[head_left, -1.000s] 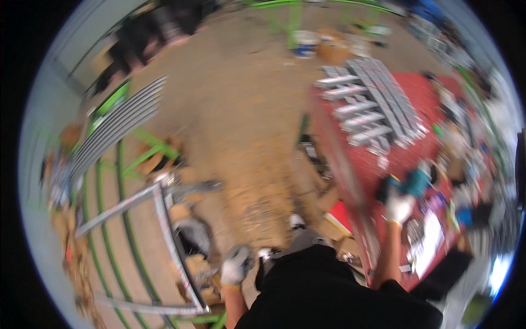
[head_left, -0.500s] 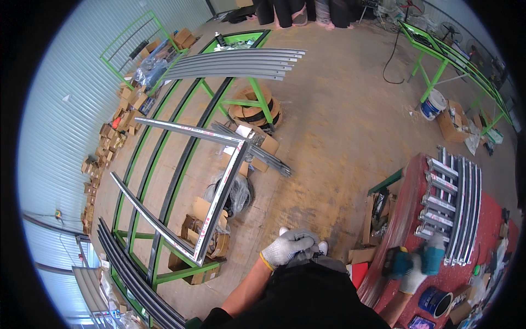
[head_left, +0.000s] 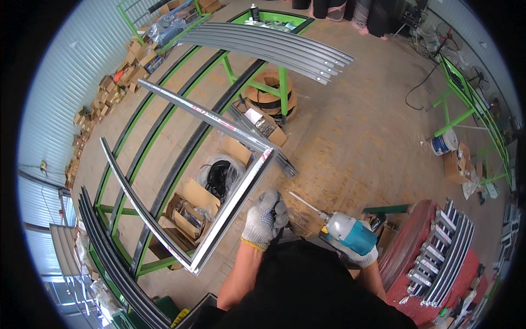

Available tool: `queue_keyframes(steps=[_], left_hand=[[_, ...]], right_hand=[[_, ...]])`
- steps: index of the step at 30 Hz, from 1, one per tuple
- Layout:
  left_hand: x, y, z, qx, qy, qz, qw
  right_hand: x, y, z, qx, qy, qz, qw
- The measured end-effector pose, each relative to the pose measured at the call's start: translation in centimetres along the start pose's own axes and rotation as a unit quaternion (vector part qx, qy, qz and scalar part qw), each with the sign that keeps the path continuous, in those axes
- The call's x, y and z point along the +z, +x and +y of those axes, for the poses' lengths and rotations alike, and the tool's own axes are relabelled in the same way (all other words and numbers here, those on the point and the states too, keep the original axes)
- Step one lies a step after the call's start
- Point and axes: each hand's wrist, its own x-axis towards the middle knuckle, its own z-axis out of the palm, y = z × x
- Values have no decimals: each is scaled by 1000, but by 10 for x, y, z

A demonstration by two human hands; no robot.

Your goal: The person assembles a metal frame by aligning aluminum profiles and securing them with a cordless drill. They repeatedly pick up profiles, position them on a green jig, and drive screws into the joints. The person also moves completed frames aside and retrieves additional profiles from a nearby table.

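In my right hand (head_left: 366,259), gloved, is a teal and silver power screwdriver (head_left: 355,234) with a long thin bit that points up and left. My left hand (head_left: 264,220), in a white and grey knit glove, is closed with its fingers curled; whatever may be inside them is hidden. Just left of that hand lies a three-sided metal profile frame (head_left: 234,211) with reddish-marked film strips. It rests across the black-padded bars of a green work rack (head_left: 181,170), one corner jutting towards my hands.
Several grey profiles (head_left: 268,49) lie across the rack's far end. Dark profiles (head_left: 109,257) run along its near left side. Open cardboard boxes (head_left: 192,211) stand beneath. At right, a red-covered table (head_left: 402,241) bears stacked metal profiles (head_left: 446,252). A green bench (head_left: 471,109) stands far right.
My right hand has lifted the power screwdriver from over the red table and brought it left, in front of me. My closed left hand has moved left and forward, nearer the frame. The view has turned right.
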Motion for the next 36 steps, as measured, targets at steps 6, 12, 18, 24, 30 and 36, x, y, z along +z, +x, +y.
queue_keyframes(steps=[6, 12, 18, 24, 30, 36], left_hand=[[-1, 24, 35, 46, -103, 33, 993], [9, 41, 42, 168, -29, 163, 972], [38, 70, 30, 250, -4, 235, 939], [70, 98, -13, 169, -74, 347, 920], [61, 142, -57, 261, -315, 375, 832], [48, 182, -53, 343, -352, 434, 755]], right_hand=[[37, 56, 28, 197, 400, -64, 893], [35, 117, 77, 37, 309, -119, 943], [46, 186, 164, -68, 296, -132, 944], [82, 258, 268, 93, 467, -284, 832], [116, 329, 314, 67, 504, -423, 750], [141, 355, 314, 136, 535, -504, 665]])
